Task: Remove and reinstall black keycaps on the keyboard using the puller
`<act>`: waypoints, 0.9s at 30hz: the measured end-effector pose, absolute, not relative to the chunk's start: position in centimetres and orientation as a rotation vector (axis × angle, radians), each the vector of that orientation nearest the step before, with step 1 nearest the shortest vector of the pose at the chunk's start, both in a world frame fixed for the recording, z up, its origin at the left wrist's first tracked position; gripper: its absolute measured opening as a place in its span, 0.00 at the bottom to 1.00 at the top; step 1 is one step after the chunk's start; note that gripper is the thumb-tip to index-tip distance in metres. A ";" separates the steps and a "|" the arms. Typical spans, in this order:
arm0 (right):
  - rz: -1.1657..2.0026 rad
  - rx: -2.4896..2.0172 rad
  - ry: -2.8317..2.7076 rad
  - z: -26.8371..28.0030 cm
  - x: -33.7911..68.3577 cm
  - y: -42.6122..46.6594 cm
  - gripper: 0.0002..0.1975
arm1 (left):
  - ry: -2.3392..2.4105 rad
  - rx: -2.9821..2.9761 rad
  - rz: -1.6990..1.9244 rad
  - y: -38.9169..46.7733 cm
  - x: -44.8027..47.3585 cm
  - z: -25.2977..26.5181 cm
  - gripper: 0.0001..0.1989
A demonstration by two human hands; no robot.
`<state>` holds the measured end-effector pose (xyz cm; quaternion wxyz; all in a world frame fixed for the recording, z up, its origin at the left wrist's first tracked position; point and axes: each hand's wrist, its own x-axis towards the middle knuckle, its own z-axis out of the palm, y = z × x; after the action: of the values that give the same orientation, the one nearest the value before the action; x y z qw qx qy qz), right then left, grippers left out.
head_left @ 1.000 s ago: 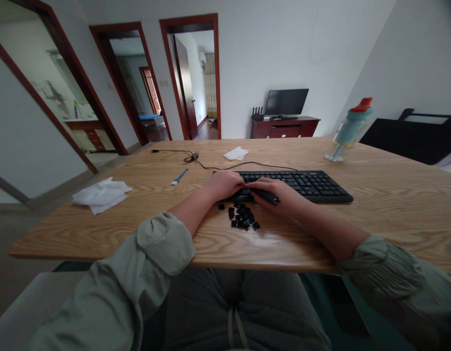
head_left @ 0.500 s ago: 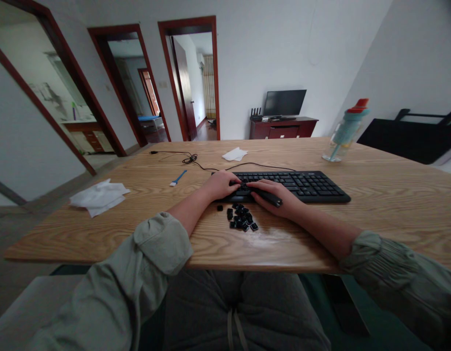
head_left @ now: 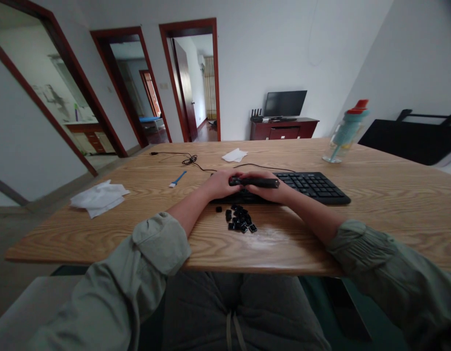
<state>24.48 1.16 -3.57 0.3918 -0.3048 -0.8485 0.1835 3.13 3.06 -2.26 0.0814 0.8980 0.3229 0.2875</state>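
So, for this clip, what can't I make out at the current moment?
All in the head view:
Much of the keyboard's left part: covered by the left hand and right hand.
Whether the left fingers grip the tip of the black tool: too small and dark.
Count and markings of the loose keycaps: overlapping, too small.
A stretch of the cable: hidden behind the left hand.
The black object at right: cut off by the picture's edge.
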 end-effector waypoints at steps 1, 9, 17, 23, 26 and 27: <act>0.472 -0.750 -2.152 -3.3 24.2 1.6 0.15 | 0.928 2.671 0.859 3.0 3.3 -2.1 0.18; 0.533 -0.863 -2.089 -3.1 23.0 2.2 0.12 | 0.871 2.562 0.795 3.9 3.6 -2.2 0.19; 0.637 -0.923 -1.907 -3.6 22.1 1.5 0.14 | 0.930 2.499 0.679 4.4 3.3 -2.8 0.13; 0.707 -0.910 -1.875 -3.8 21.8 2.0 0.13 | 0.875 2.485 0.601 5.0 3.2 -2.7 0.12; 0.757 -0.922 -1.874 -4.1 21.7 2.3 0.14 | 0.825 2.492 0.582 5.4 3.4 -2.7 0.11; 0.763 -0.931 -1.879 -4.2 21.7 2.3 0.14 | 0.827 2.500 0.584 5.5 3.4 -2.7 0.11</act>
<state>21.72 2.31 -4.16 0.4394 -0.3748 -0.7563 0.3072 3.45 5.47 -2.69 0.2203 0.9041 0.2989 0.2113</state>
